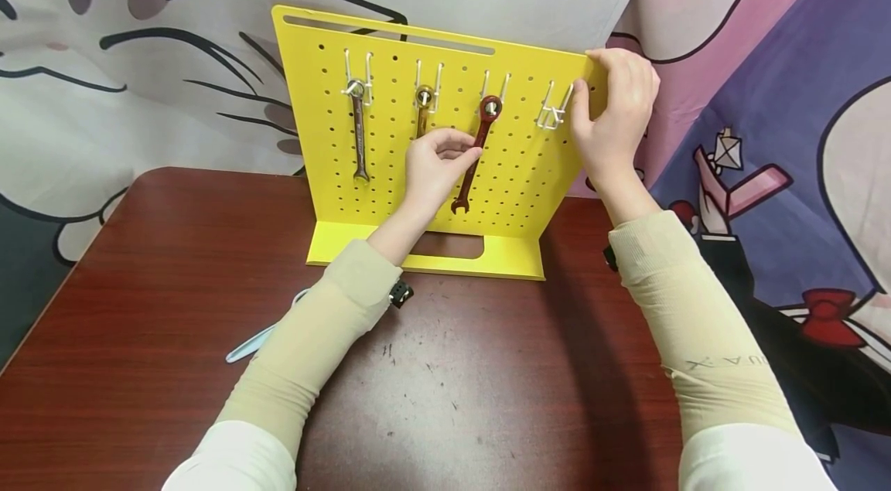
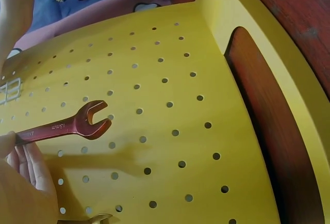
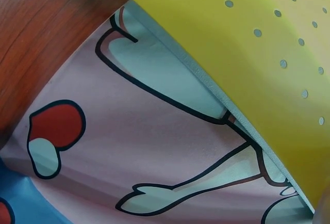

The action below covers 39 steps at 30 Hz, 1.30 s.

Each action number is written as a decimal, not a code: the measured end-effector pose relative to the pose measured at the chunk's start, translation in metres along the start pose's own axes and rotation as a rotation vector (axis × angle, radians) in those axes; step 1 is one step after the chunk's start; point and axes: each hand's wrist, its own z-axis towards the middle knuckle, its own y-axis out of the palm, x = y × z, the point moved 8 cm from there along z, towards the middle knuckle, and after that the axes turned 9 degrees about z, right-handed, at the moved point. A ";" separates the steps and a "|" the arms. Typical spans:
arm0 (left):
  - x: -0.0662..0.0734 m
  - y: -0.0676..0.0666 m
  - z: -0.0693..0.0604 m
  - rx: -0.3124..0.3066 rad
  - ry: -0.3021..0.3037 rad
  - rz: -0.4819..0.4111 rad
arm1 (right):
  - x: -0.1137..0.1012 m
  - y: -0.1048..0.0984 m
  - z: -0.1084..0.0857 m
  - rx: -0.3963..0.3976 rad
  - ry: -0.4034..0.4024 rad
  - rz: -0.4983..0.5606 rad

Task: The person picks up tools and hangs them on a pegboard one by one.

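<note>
A red combination wrench (image 1: 469, 180) hangs by its ring end at a white hook on the yellow pegboard (image 1: 515, 205). My left hand (image 1: 435, 166) pinches its shaft between thumb and fingers; in the left wrist view the open end of the red wrench (image 2: 92, 121) points away from the hand. With my right hand (image 1: 616, 108) I grip the pegboard's upper right edge, thumb on the front near a white hook (image 1: 551, 116) that carries no wrench. Left of the red one hang a gold wrench (image 1: 422, 120), partly hidden by my left hand, and a silver wrench (image 1: 359, 135).
The pegboard stands on a reddish-brown table (image 1: 445, 398) against a cartoon-printed cloth (image 1: 230, 89). A light blue object (image 1: 250, 344) lies on the table, partly covered by my left forearm. The board's foot (image 1: 501, 267) has a long cutout.
</note>
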 end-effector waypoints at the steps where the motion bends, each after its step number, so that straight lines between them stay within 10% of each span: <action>1: 0.000 0.000 0.000 0.002 0.001 -0.009 | 0.000 0.000 0.000 0.000 0.000 0.000; 25: -0.018 -0.020 -0.020 -0.028 0.024 0.017 | -0.002 -0.001 0.000 -0.003 -0.003 0.000; 39: -0.026 -0.040 -0.055 -0.183 0.009 0.173 | -0.001 -0.001 -0.001 0.001 -0.012 0.002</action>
